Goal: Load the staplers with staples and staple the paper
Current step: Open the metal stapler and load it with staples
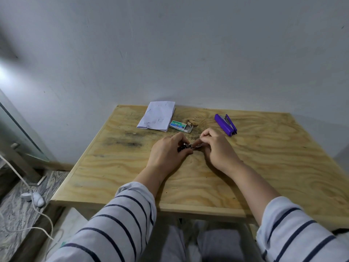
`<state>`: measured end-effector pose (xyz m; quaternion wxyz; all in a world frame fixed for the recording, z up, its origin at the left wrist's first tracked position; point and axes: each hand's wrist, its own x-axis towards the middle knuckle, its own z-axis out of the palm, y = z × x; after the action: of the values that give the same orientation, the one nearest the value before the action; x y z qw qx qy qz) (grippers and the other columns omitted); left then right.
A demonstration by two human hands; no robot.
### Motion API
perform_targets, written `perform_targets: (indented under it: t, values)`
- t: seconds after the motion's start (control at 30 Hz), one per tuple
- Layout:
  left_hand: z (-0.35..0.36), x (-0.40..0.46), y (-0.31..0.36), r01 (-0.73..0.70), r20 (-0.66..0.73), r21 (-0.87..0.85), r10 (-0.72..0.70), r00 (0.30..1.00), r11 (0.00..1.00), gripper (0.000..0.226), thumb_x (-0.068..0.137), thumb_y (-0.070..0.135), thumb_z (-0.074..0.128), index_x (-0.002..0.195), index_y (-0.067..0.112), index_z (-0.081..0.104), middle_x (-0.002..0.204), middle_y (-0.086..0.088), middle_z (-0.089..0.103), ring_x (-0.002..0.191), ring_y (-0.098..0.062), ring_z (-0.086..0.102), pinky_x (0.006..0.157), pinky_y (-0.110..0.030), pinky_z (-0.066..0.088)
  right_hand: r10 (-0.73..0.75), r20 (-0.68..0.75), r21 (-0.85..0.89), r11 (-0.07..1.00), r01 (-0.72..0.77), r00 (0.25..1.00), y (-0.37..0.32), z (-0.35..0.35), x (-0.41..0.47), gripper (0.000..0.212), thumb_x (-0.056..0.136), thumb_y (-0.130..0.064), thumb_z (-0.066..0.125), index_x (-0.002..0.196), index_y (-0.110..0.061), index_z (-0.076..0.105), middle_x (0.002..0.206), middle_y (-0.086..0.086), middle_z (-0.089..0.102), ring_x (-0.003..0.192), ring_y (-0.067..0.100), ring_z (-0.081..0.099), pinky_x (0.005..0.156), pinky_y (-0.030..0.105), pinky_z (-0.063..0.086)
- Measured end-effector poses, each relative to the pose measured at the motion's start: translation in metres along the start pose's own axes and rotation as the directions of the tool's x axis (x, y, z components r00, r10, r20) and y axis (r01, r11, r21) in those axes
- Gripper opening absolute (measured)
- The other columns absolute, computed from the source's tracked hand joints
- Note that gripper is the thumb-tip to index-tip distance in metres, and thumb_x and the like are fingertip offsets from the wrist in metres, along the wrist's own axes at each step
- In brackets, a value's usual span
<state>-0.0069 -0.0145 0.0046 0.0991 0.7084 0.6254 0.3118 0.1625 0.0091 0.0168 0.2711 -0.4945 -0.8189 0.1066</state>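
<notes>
My left hand (169,151) grips a small dark stapler (184,148) low over the middle of the wooden table (264,167); most of the stapler is hidden under the fingers. My right hand (215,146) pinches something small and metallic at the stapler's right end; I cannot tell whether it is a strip of staples or part of the stapler. A purple stapler (225,124) lies swung open at the back right. An open green-and-white staple box (180,126) lies at the back centre. Beside it, to the left, rests a stack of white paper (156,116).
The table stands against a pale wall. On the floor to the left lie a white cable (35,208) and a white plug (33,197), beside a metal frame with a glass panel (20,129). My striped sleeves cross the table's front edge.
</notes>
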Motion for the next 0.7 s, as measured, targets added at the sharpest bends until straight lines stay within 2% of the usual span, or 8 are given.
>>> perform_targets:
  t: [0.1,0.23,0.4,0.57,0.7]
  values:
    - [0.001,0.000,-0.002,-0.005,-0.004,0.002,0.005,1.000,1.000,0.021,0.078,0.046,0.070,0.091,0.032,0.062,0.093,0.006,0.073,0.085,-0.018,0.065,0.069,-0.035,0.052,-0.049,0.009,-0.101,0.994,0.049,0.999,0.004,-0.002,-0.002,0.035,0.084,0.009,0.052,0.103,-0.013,0.072,0.106,0.004,0.060,0.104,0.021,0.049,0.087,0.028,0.043]
    - [0.004,-0.003,-0.004,-0.047,-0.043,0.047,0.049,0.998,0.998,0.021,0.082,0.046,0.066,0.095,0.029,0.062,0.093,0.006,0.073,0.083,-0.019,0.064,0.066,-0.029,0.047,-0.072,-0.070,-0.119,0.991,0.063,0.995,0.018,-0.007,-0.009,0.039,0.081,0.010,0.051,0.098,-0.018,0.072,0.104,0.001,0.071,0.103,0.021,0.060,0.094,0.040,0.048]
    - [0.007,0.001,-0.002,-0.103,-0.084,0.127,0.114,0.990,0.986,0.015,0.089,0.040,0.059,0.099,0.029,0.058,0.093,0.006,0.072,0.087,-0.019,0.064,0.086,-0.034,0.041,-0.039,-0.164,-0.063,0.998,0.029,0.986,0.027,-0.008,-0.015,0.020,0.084,-0.005,0.062,0.096,-0.018,0.072,0.098,-0.001,0.075,0.094,0.019,0.068,0.099,0.046,0.045]
    - [0.006,0.000,-0.002,-0.118,-0.073,0.114,0.127,0.989,0.986,0.019,0.090,0.033,0.057,0.108,0.030,0.059,0.103,0.006,0.070,0.099,-0.017,0.060,0.093,-0.034,0.036,-0.005,-0.213,0.036,0.999,0.012,0.977,0.028,-0.001,-0.021,0.009,0.080,-0.008,0.070,0.087,-0.013,0.070,0.087,0.002,0.072,0.085,0.020,0.066,0.084,0.037,0.051]
    - [0.006,-0.001,0.000,-0.166,-0.098,0.073,0.173,0.980,0.983,0.019,0.092,0.032,0.055,0.107,0.026,0.066,0.104,0.006,0.070,0.098,-0.018,0.062,0.085,-0.031,0.040,0.047,-0.207,0.087,0.996,-0.030,0.977,0.029,-0.001,-0.023,0.011,0.080,-0.011,0.071,0.091,-0.011,0.070,0.089,0.004,0.072,0.085,0.019,0.063,0.081,0.030,0.050]
